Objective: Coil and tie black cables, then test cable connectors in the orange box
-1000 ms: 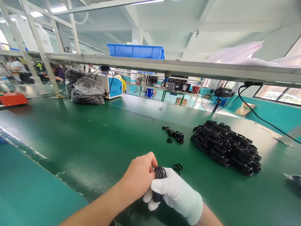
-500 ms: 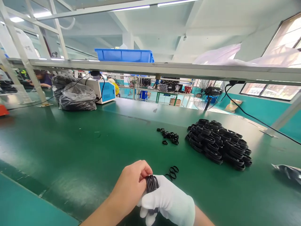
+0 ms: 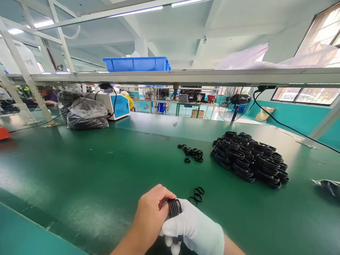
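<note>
A bundle of black coiled loops (image 3: 175,208) is held between my hands near the front of the green table. My right hand (image 3: 192,228), in a white glove, wraps around the bundle, and the lower part of the loops shows between its fingers. Bare, my left hand (image 3: 152,214) pinches the upper left end of the same loops with thumb and fingers. A few loose black rings (image 3: 198,194) lie on the table just beyond the gloved hand. Farther back is a small heap of black rings (image 3: 195,153).
A large pile of black coiled bundles (image 3: 249,159) stands to the right on the green table (image 3: 119,159). Bagged black goods (image 3: 89,115) and a white-and-blue machine (image 3: 117,106) stand back left. A shelf (image 3: 191,77) carrying a blue bin (image 3: 136,64) crosses overhead.
Both hands appear slightly farther right with the bundle, and the camera view has tilted a little. The left hand's fingers have shifted slightly over the end of the loops.
</note>
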Demonstrator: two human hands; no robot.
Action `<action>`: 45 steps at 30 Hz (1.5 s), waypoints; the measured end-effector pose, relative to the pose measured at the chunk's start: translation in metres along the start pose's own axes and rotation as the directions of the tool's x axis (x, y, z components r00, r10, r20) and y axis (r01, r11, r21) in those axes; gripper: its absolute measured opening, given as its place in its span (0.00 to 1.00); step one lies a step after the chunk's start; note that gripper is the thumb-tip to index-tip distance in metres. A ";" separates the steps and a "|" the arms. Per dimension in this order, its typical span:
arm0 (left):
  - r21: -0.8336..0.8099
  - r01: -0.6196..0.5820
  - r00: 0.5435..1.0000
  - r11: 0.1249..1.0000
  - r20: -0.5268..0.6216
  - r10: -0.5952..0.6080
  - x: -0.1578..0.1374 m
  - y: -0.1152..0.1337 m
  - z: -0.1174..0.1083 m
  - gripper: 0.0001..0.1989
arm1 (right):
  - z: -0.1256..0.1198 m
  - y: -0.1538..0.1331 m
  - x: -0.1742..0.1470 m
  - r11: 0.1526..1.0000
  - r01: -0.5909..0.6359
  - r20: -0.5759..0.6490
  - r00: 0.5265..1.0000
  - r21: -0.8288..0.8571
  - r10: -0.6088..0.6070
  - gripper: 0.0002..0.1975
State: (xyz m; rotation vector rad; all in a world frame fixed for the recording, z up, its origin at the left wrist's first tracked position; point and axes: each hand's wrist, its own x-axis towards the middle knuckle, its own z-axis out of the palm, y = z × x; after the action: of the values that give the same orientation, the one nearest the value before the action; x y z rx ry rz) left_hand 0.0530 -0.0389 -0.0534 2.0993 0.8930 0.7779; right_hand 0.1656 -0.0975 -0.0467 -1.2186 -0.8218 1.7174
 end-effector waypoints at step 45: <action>-0.339 0.104 0.994 0.935 0.069 -0.085 -0.036 -0.009 0.024 0.03 | -0.009 0.009 0.009 0.916 0.180 0.088 0.970 0.359 -0.225 0.11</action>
State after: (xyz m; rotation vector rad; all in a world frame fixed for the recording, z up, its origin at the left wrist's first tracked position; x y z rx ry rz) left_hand 0.0471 -0.0715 -0.0830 1.7507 0.7626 0.7630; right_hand 0.1706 -0.0929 -0.0609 -0.7631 -0.6552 1.6934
